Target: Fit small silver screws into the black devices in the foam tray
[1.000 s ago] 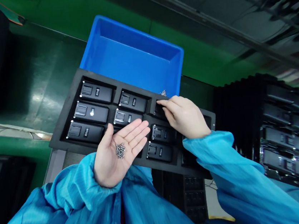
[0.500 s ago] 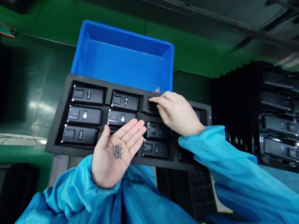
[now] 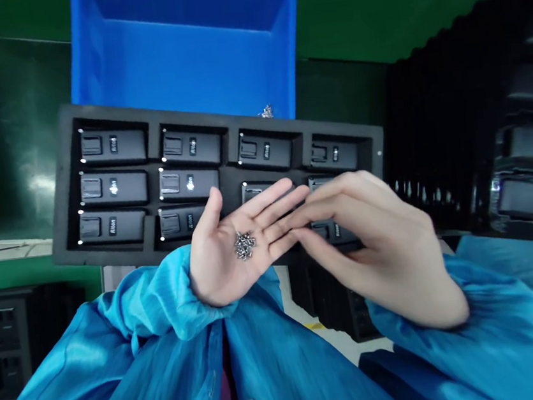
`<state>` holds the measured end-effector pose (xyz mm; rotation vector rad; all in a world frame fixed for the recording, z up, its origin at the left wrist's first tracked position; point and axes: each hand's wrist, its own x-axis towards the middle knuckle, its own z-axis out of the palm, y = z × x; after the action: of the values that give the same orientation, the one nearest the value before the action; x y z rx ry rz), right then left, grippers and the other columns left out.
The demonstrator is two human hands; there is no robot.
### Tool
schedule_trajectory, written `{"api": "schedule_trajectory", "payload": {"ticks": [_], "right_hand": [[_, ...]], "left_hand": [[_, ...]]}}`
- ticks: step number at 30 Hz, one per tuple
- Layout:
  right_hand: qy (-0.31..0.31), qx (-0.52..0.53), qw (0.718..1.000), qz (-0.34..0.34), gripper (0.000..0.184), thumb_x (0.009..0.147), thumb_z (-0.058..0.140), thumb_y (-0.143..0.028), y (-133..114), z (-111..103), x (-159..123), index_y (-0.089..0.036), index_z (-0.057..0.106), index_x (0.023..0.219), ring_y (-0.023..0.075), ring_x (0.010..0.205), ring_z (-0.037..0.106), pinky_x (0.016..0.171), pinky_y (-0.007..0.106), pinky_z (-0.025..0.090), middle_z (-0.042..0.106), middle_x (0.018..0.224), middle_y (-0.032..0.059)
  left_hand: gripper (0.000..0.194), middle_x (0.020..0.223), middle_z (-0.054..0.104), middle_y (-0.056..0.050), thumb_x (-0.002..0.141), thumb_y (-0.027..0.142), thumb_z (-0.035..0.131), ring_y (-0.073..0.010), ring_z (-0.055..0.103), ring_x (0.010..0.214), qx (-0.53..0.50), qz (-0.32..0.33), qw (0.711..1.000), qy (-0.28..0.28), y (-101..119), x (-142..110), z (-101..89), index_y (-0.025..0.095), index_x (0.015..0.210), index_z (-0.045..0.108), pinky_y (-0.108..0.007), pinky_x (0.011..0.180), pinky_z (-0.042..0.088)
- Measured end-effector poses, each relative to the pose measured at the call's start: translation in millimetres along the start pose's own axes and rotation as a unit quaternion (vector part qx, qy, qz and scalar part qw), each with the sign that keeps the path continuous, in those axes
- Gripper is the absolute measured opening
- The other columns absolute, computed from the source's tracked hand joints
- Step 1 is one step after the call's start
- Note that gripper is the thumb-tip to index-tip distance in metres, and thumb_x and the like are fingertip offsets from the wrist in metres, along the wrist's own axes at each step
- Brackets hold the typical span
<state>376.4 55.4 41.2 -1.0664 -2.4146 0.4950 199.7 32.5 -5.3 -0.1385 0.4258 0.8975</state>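
My left hand (image 3: 227, 256) is palm up with its fingers stretched out flat, holding a small pile of shiny screws (image 3: 245, 245) in the palm. My right hand (image 3: 381, 238) reaches across from the right. Its thumb and fingertips are drawn together at the left fingertips; whatever they pinch, if anything, is too small to make out. Beneath both hands lies a black foam tray (image 3: 234, 168) with rows of black cases marked "Riton", such as one case (image 3: 113, 145) at upper left. Small bright dots show at their left corners. My hands hide part of the lower rows.
Behind the tray stands a blue plastic bin (image 3: 183, 62), with more screws (image 3: 267, 111) at its near right corner. Stacked black trays (image 3: 530, 195) rise at the right. Another black tray stack (image 3: 4, 345) is at lower left, beside the dark green bench (image 3: 24, 144).
My right hand has come back from a case in the tray's far row to the left fingertips. The left hand stays flat with the screws. The view has turned and moved closer.
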Motion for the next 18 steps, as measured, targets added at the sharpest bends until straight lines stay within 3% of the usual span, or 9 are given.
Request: {"api": "schedule_trajectory", "payload": {"ticks": [7,10,13,15,18], "right_hand": [[-0.031,-0.007,0.999,-0.010,0.007,0.097,0.062,-0.014,7,11,-16,-0.018,0.064,0.091,0.0209,0.085,0.059,0.073,0.039,0.047,0.068,0.093,0.0068],[-0.030,-0.003,0.999,-0.023,0.009,0.098,0.059,-0.013,9,11,-17,-0.018,0.064,0.093,0.0214,0.088,0.059,0.074,0.039,0.047,0.068,0.094,0.0069],[-0.045,0.009,0.999,-0.024,0.016,0.101,0.055,-0.014,9,7,-16,-0.020,0.064,0.090,0.0206,0.088,0.060,0.075,0.038,0.047,0.068,0.095,0.0060],[-0.054,0.015,0.998,-0.024,0.016,0.101,0.055,-0.015,8,6,-17,-0.021,0.064,0.088,0.0205,0.089,0.061,0.076,0.038,0.047,0.068,0.095,0.0059],[-0.045,0.007,0.998,-0.042,0.007,0.097,0.063,-0.019,4,10,-19,-0.021,0.065,0.090,0.0230,0.094,0.060,0.079,0.040,0.045,0.066,0.098,0.0066]], "left_hand": [[0.090,0.130,0.071,-0.014,0.102,0.067,0.005,-0.0182,0.072,0.105,-0.002,-0.050,0.999,0.017,-19,11,8.0,0.007,0.148,0.053,-0.029,0.098,0.053],[0.088,0.102,0.077,-0.012,0.103,0.062,0.002,-0.0174,0.074,0.089,-0.031,-0.072,0.997,0.022,-22,14,10.5,0.006,0.142,0.057,-0.029,0.090,0.056],[0.080,0.073,0.071,-0.005,0.106,0.057,0.006,-0.0141,0.071,0.069,-0.065,-0.077,0.994,0.031,-24,15,11.2,0.009,0.137,0.061,-0.024,0.074,0.057],[0.077,0.069,0.069,-0.004,0.108,0.053,0.006,-0.0135,0.069,0.065,-0.052,-0.075,0.995,0.039,-25,15,11.2,0.010,0.137,0.062,-0.024,0.071,0.056],[0.078,0.080,0.073,-0.007,0.108,0.051,0.005,-0.0147,0.071,0.072,-0.005,-0.063,0.996,0.059,-27,17,12.4,0.008,0.137,0.063,-0.025,0.075,0.057]]}}
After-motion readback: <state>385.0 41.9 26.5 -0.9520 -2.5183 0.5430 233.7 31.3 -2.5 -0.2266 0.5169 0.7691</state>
